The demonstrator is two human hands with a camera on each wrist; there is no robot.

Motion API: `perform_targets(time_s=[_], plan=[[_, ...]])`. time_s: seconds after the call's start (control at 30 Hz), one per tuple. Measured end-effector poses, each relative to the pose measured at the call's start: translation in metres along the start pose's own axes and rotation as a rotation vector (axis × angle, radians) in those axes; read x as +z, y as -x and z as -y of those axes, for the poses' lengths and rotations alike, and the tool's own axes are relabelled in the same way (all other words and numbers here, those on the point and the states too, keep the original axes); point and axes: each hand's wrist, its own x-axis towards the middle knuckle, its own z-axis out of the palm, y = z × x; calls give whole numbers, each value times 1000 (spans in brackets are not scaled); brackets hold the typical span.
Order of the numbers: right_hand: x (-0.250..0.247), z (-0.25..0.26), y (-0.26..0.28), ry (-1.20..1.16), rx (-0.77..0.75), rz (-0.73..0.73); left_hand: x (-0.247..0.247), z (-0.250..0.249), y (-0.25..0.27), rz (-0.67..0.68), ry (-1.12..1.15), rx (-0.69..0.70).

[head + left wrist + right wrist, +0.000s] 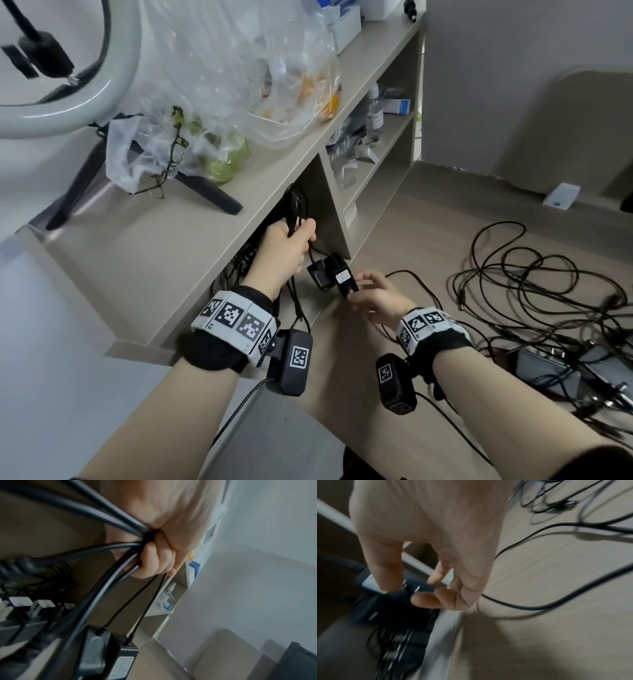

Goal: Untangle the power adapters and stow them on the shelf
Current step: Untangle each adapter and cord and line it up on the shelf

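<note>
Two black power adapters (330, 275) hang at the mouth of the lower compartment of the beige shelf (154, 246). My left hand (291, 245) is inside that opening and grips a bundle of black cables (295, 209) in a fist. In the left wrist view the cables (102, 515) run through the left hand (159, 555), and thin leads drop to the adapters (120, 660). My right hand (371, 291) pinches the labelled adapter (388, 601). In the blurred right wrist view the right hand (402, 593) has its thumb on the label and a fingertip at the adapter's end.
A tangle of black cables (548, 291) spreads over the wooden floor at right, beside flat devices (548, 373). A power strip (25, 622) lies inside the compartment. Plastic bags with fruit (222, 102) and a ring light (68, 102) stand on the shelf top. A bottle (375, 116) and boxes fill the right compartments.
</note>
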Motion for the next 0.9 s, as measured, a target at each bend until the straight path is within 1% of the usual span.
perform_targets(time_s=[0.03,0.1,0.17,0.27,0.37,0.47,0.53,0.57,0.63,0.77,0.83,0.9], plan=[[-5,1,0,-40,31,6,-2,0,0,-4,-27,0],[-16,2,4,-87,116,62,-5,-1,-1,-4,-71,0],[-25,-4,4,-103,154,110,-4,-3,-1,8,-83,-5],[-23,-15,1,-129,141,166,1,-5,1,20,-68,-16],[-9,-17,-1,-136,49,197,7,-4,2,42,-72,-28],[-2,-11,-4,-144,-46,135,11,-5,3,55,-76,-33],[-9,-7,-6,-164,-87,42,11,-8,2,49,-72,-28],[-15,-6,-6,-185,-84,-5,11,-9,2,45,-74,-22],[-29,-4,-5,-238,-25,-24,10,-12,1,45,-85,-6],[-41,-5,-2,-394,128,45,15,-16,2,107,-124,-1],[-41,-7,-2,-482,162,83,20,-19,5,159,-98,-15],[-41,-10,-2,-547,159,145,24,-21,7,208,-56,-24]])
